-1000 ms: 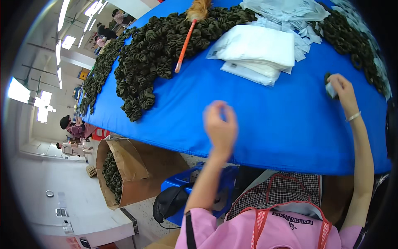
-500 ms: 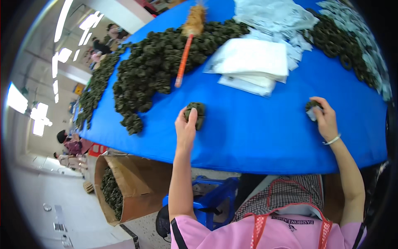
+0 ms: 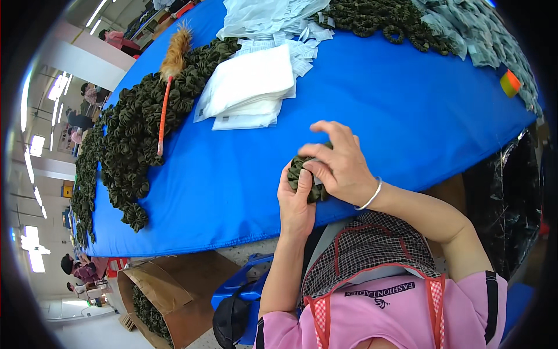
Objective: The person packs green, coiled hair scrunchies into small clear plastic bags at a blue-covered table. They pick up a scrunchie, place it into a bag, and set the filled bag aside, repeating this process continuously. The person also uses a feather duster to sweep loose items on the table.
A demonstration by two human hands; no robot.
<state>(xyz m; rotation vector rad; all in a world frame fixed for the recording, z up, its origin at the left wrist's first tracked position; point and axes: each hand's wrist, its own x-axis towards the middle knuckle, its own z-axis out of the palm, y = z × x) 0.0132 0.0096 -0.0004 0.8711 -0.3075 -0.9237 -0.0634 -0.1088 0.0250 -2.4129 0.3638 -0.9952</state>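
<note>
My left hand (image 3: 296, 203) is closed round a small bunch of dark green fabric scrunchies (image 3: 319, 192), held just above the near edge of the blue table. Over the bunch is my right hand (image 3: 344, 166), its thumb at the cloth and its other fingers raised and spread. Those fingertips are smeared by motion. A bit of a pale label (image 3: 317, 180) shows between the two hands. The number of scrunchies in the grip is partly hidden by my fingers.
A big heap of dark green scrunchies (image 3: 125, 134) covers the table's left side, with an orange-handled feather duster (image 3: 165, 116) on it. White plastic bags (image 3: 250, 81) lie mid-table. More scrunchies (image 3: 372, 17) and clear packets (image 3: 488, 41) sit far right. A cardboard box (image 3: 192, 296) stands below left.
My right hand has come in from the right to meet my left hand at the scrunchies. The scrunchie with a pale label that it held apart is now at the bunch. The view has turned right.
</note>
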